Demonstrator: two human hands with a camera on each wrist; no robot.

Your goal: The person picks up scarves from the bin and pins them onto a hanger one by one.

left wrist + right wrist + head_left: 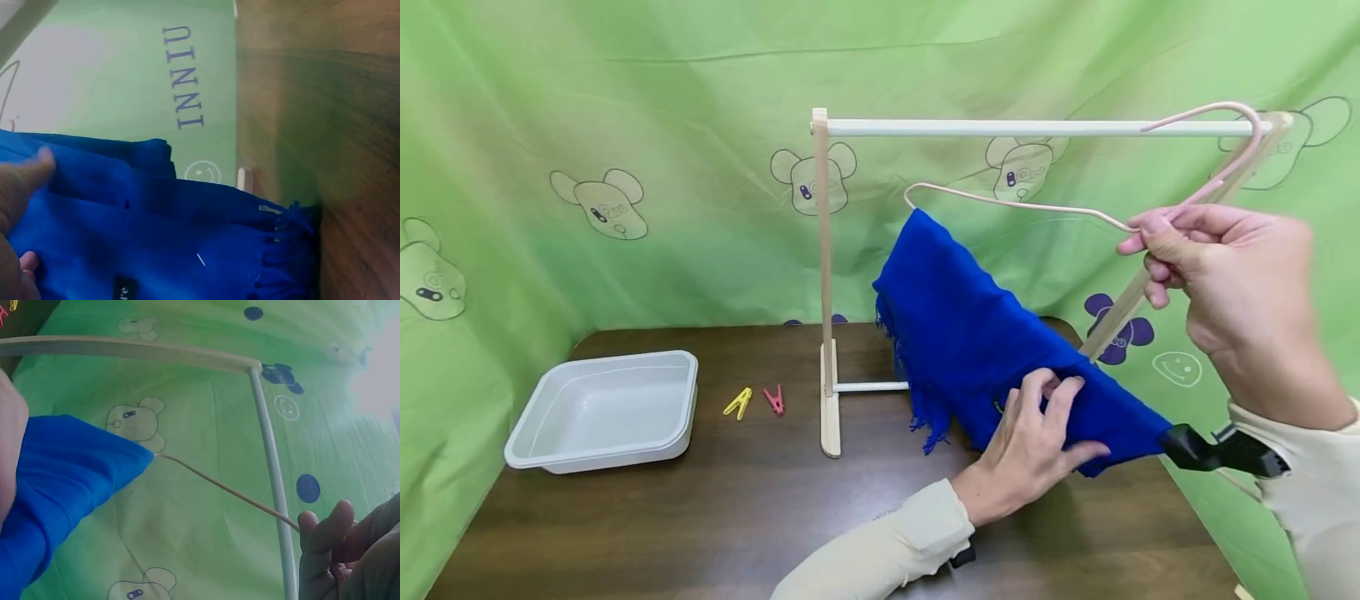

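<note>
I worked in a small curtained-off tabletop space, in what kind of building I could not tell, where green cloth (pixel 715 275) printed with cartoon animal heads hung behind and beside a brown wood-grain table (pixel 647 533) bearing a small rack (pixel 925 127), a white tub (pixel 606 410) and clothespins (pixel 744 398).

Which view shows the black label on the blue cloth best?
Left wrist view: the black label appears largest there, "re" readable, though the bottom edge cuts it. The head view shows only a small dark bit beside the left hand; the right wrist view shows none.
</note>
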